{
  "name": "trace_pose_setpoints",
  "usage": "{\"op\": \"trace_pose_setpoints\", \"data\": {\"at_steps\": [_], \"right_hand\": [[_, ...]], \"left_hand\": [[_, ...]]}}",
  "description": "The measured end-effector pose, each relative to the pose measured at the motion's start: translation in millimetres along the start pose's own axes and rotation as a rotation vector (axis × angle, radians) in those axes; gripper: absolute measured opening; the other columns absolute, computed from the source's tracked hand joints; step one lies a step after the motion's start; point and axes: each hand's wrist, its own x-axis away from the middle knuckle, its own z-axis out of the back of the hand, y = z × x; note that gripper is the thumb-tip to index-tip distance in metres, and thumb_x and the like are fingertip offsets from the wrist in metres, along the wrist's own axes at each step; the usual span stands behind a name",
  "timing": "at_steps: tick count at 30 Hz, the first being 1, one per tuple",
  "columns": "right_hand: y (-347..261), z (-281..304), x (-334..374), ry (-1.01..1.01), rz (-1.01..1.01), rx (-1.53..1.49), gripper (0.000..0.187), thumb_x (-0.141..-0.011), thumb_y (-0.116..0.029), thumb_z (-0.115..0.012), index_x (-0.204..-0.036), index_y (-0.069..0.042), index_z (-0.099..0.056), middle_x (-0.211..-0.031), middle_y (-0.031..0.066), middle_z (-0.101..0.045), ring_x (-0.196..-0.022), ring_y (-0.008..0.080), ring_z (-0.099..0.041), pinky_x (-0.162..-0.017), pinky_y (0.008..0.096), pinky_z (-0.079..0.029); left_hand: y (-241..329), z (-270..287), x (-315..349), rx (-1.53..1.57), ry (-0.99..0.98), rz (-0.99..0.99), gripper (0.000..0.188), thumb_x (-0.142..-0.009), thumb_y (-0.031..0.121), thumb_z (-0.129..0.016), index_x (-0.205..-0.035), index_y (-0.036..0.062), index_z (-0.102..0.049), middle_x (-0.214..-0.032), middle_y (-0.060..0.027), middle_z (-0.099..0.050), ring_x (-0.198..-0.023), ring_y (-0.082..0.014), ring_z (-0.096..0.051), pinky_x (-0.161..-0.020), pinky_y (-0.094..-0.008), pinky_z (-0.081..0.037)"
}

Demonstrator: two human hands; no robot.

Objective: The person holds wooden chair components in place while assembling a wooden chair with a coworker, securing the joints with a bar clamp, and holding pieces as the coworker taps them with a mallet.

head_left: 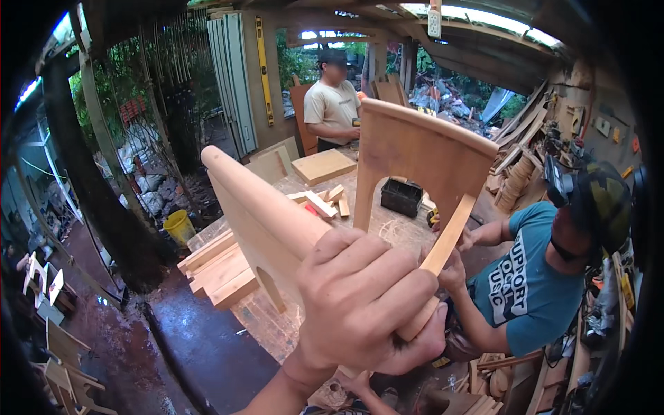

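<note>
Clutches a pale-brown, arch-cut wooden frame (pixel 423 149) by its narrow rail (pixel 449 238) in a tightly curled left hand (pixel 366 294), above the wooden workbench (pixel 270 332). Hides part of the rail; leaves a lower hand (pixel 356 382) unclear in grip

A yellow bucket (pixel 179 229) is standing beside a dark post (pixel 90 159), a yellow level (pixel 264 69) is hanging upright, and a black bin (pixel 401 199) is sitting on the desk (pixel 266 324).
</note>
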Motion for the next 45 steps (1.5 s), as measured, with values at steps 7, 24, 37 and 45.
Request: {"op": "trace_pose_setpoints", "data": {"at_steps": [7,24,37,45], "right_hand": [[1,-3,4,-0.010,-0.025,0.027,0.041,-0.072,-0.026,-0.090,-0.102,-0.003,-0.074,-0.094,0.0128,-0.076,-0.087,0.0269,-0.075,-0.076,0.0402,-0.059],[-24,-10,5,0.064,-0.027,0.025,0.039,-0.075,-0.025,-0.087,-0.101,-0.002,-0.072,-0.086,0.0141,-0.075,-0.080,0.0280,-0.077,-0.071,0.0393,-0.060],[59,-11,35,0.074,-0.203,-0.011,0.085,-0.071,-0.029,-0.093,-0.139,-0.004,-0.049,-0.137,0.0099,-0.058,-0.122,0.0245,-0.059,-0.104,0.0421,-0.047],[43,-16,32,-0.033,-0.198,0.227,0.084,-0.070,-0.037,-0.094,-0.133,0.003,-0.056,-0.122,0.0190,-0.066,-0.113,0.0268,-0.066,-0.098,0.0462,-0.052]], "left_hand": [[0,1,-1,-0.008,-0.033,-0.021,0.022,-0.061,0.032,-0.069,-0.065,0.0113,-0.064,-0.062,-0.0013,-0.060,-0.057,-0.0215,-0.056,-0.066,-0.0340,-0.040],[-3,3,7,0.016,0.020,-0.086,0.021,-0.063,0.030,-0.070,-0.065,0.0111,-0.063,-0.062,-0.0018,-0.057,-0.058,-0.0228,-0.057,-0.066,-0.0345,-0.040],[-6,-1,10,0.067,0.023,-0.102,0.024,-0.068,0.030,-0.070,-0.077,0.0096,-0.062,-0.088,-0.0031,-0.063,-0.078,-0.0209,-0.058,-0.080,-0.0370,-0.044],[-10,7,0,0.008,0.074,-0.080,0.021,-0.065,0.029,-0.071,-0.070,0.0128,-0.058,-0.072,-0.0017,-0.053,-0.069,-0.0208,-0.059,-0.072,-0.0357,-0.043]]}}
